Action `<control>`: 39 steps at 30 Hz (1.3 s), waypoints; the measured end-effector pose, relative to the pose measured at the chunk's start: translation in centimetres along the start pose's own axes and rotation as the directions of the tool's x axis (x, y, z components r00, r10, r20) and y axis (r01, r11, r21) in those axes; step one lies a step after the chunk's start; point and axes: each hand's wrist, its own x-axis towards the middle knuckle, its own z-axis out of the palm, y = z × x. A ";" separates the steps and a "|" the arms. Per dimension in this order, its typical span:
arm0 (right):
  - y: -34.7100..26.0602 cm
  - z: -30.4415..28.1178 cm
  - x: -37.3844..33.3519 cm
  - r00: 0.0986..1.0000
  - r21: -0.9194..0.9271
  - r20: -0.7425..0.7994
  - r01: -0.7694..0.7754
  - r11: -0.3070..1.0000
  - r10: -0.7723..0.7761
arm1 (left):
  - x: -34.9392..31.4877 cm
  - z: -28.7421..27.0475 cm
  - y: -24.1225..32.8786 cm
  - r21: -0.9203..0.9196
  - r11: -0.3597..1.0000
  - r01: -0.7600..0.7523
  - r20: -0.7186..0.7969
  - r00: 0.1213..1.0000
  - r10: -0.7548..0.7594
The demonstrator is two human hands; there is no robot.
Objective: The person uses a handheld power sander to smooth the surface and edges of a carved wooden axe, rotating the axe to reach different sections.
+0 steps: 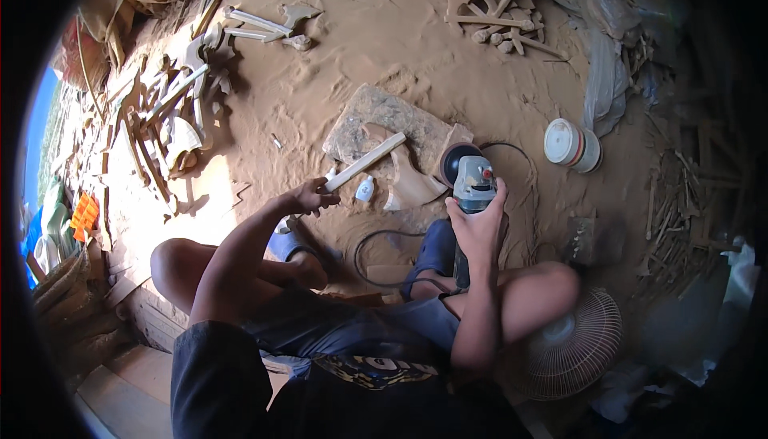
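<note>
My left hand is closed around the near end of a pale, straight wooden bar, which points up and to the right over a flat stone slab. In my right hand is an angle grinder, gripped around its body. Its dark round disc sits at the top left of the tool, apart from the bar. A curved, flat wooden piece lies against the slab, partly behind the bar. Just below the bar is a small white bottle.
Piles of shaped wooden pieces lie at the left and far right on dusty ground. A white tub lies right of the grinder. The black cord loops near my feet. A wire-caged fan stands by my right knee.
</note>
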 end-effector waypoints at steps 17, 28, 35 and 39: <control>-2.2 -2.1 0.7 0.942 0.261 -0.297 0.237 0.936 -0.156 | 0.4 -3.1 6.3 -0.490 0.669 -0.559 -0.224 0.822 0.524; -1.6 -6.1 -1.2 0.909 0.301 -0.377 0.299 0.906 -0.174 | -12.4 -6.5 18.2 -0.699 0.518 -0.493 -0.362 0.868 0.339; -1.5 -6.8 -2.9 0.925 0.292 -0.332 0.287 0.912 -0.185 | -11.8 -2.0 17.8 -0.836 0.349 -0.422 -0.272 0.873 0.404; -1.6 -4.8 -4.1 0.913 0.266 -0.284 0.369 0.891 -0.293 | -8.8 -3.8 14.8 -0.841 0.274 -0.467 -0.398 0.876 0.273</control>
